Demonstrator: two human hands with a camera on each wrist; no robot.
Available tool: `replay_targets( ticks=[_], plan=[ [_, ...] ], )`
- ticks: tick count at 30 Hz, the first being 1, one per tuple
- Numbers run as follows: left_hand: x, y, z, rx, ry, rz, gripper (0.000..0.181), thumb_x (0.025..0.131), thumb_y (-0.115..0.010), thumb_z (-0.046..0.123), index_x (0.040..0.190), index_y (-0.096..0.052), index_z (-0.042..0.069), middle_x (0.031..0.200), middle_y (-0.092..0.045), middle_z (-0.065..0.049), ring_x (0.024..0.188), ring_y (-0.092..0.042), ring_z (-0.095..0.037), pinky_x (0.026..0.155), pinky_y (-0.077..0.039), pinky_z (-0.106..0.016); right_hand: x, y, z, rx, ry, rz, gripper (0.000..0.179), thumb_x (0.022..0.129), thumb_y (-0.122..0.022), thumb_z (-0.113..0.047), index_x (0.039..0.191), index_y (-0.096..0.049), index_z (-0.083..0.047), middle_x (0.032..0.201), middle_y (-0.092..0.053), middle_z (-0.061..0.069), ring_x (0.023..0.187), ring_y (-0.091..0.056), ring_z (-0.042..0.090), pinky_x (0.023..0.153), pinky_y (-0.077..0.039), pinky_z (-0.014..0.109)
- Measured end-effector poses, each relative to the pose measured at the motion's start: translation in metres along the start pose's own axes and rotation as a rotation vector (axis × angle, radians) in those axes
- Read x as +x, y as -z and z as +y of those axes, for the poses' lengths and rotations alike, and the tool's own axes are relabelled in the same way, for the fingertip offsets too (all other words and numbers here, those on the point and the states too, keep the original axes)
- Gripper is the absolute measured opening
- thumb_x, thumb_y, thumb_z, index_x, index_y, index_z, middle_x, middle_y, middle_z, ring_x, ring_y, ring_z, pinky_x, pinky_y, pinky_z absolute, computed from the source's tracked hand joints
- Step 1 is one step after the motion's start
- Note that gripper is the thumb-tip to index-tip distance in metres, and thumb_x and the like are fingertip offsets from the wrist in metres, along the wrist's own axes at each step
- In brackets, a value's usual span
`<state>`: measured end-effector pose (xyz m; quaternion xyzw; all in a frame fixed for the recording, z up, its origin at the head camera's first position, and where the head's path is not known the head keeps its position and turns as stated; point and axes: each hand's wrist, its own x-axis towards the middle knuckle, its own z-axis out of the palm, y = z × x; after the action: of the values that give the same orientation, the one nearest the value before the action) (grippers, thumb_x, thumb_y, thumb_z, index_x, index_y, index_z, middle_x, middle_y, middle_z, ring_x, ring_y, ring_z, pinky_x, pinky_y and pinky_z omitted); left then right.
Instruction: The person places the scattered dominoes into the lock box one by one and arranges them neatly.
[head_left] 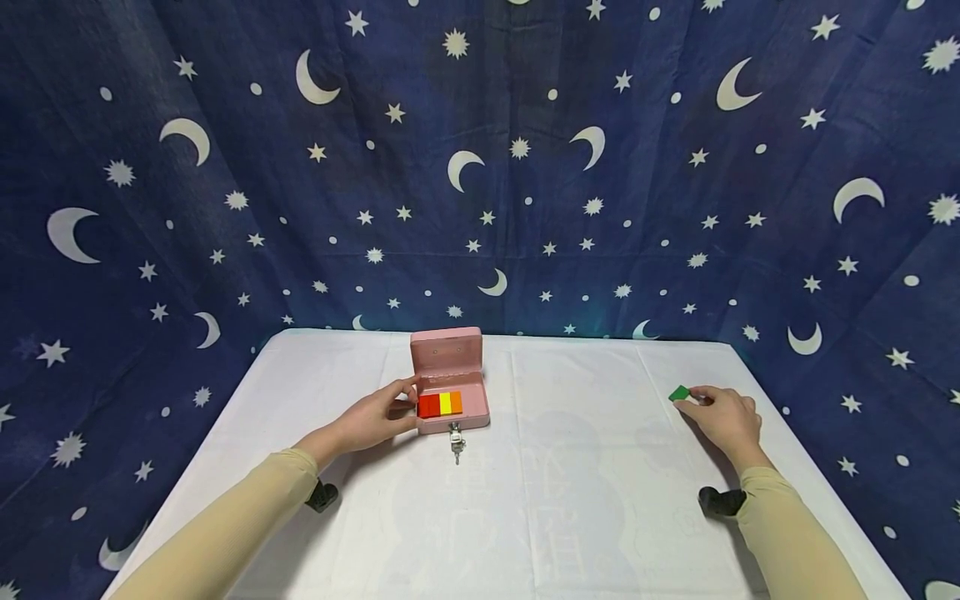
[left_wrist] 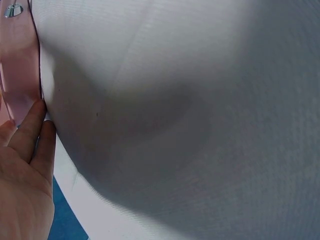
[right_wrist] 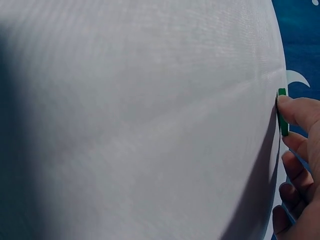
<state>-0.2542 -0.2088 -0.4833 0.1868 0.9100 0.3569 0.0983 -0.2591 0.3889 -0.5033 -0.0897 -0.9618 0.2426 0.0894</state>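
Observation:
A pink metal box (head_left: pixel 474 400) stands with its lid raised at the back. Inside, a row of red (head_left: pixel 428 406), yellow (head_left: pixel 446 403) and orange (head_left: pixel 456 402) blocks lies toward the left wall. My left hand (head_left: pixel 378 417) rests at the box's left side, thumb by the front corner and fingers farther back; in the left wrist view, the extended fingers (left_wrist: pixel 31 131) lie along the box's edge. Far to the right, my right hand (head_left: pixel 726 417) pinches a thin green block (head_left: pixel 679 393) between thumb and fingers. That block (right_wrist: pixel 283 112) appears edge-on in the right wrist view.
A latch with a key (head_left: pixel 457 442) hangs off the box's front over the white tablecloth (head_left: pixel 555 500). Behind the table hangs a dark blue curtain (head_left: pixel 525 225) with moons and stars. Black wrist mounts (head_left: pixel 722 502) show under both sleeves.

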Motion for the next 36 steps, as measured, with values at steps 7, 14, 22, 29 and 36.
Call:
replay_targets(
  ticks=[7,14,22,29,36],
  plan=[
    [0.0,0.0,0.0,0.008,0.0,0.001,0.044,0.091,-0.075,0.046,0.119,-0.053,0.02,0.163,-0.034,-0.002,0.129,-0.059,-0.022,0.113,-0.039,-0.049,0.002,-0.003,-0.008,0.008,0.017,0.001,0.055,0.092,-0.072,-0.04,0.126,-0.064,0.002,0.105,-0.062,0.024,0.104,-0.042,0.046,0.085,-0.031,0.062],
    [-0.001,0.001,0.001,0.0,0.0,-0.002,0.044,0.09,-0.076,0.047,0.116,-0.053,0.021,0.164,-0.032,0.0,0.129,-0.059,-0.023,0.114,-0.039,-0.049,0.003,-0.002,-0.024,0.046,0.091,-0.001,0.056,0.092,-0.072,-0.043,0.126,-0.065,0.001,0.107,-0.064,0.024,0.104,-0.044,0.046,0.084,-0.032,0.062],
    [0.0,0.002,0.001,-0.006,0.006,-0.006,0.071,0.09,-0.075,0.05,0.146,-0.044,0.021,0.154,-0.045,-0.002,0.131,-0.057,-0.023,0.113,-0.039,-0.047,0.005,-0.008,-0.041,0.09,0.176,-0.035,0.058,0.093,-0.071,-0.048,0.131,-0.066,-0.005,0.112,-0.063,0.02,0.102,-0.045,0.038,0.08,-0.033,0.052],
    [0.0,0.001,0.001,-0.009,0.01,0.0,0.063,0.089,-0.076,0.048,0.139,-0.049,0.021,0.156,-0.044,-0.002,0.13,-0.058,-0.023,0.114,-0.039,-0.047,0.004,-0.011,-0.064,0.125,0.248,-0.051,0.056,0.091,-0.074,-0.046,0.131,-0.066,-0.006,0.11,-0.063,0.016,0.104,-0.045,0.035,0.082,-0.033,0.049],
    [-0.001,0.001,0.002,-0.011,-0.003,0.007,0.043,0.09,-0.077,0.044,0.118,-0.054,0.021,0.163,-0.033,0.001,0.129,-0.059,-0.022,0.116,-0.035,-0.05,0.002,-0.016,-0.084,0.165,0.308,-0.069,0.054,0.089,-0.077,-0.047,0.127,-0.069,-0.01,0.111,-0.064,0.013,0.104,-0.046,0.031,0.083,-0.035,0.046]
  ],
)
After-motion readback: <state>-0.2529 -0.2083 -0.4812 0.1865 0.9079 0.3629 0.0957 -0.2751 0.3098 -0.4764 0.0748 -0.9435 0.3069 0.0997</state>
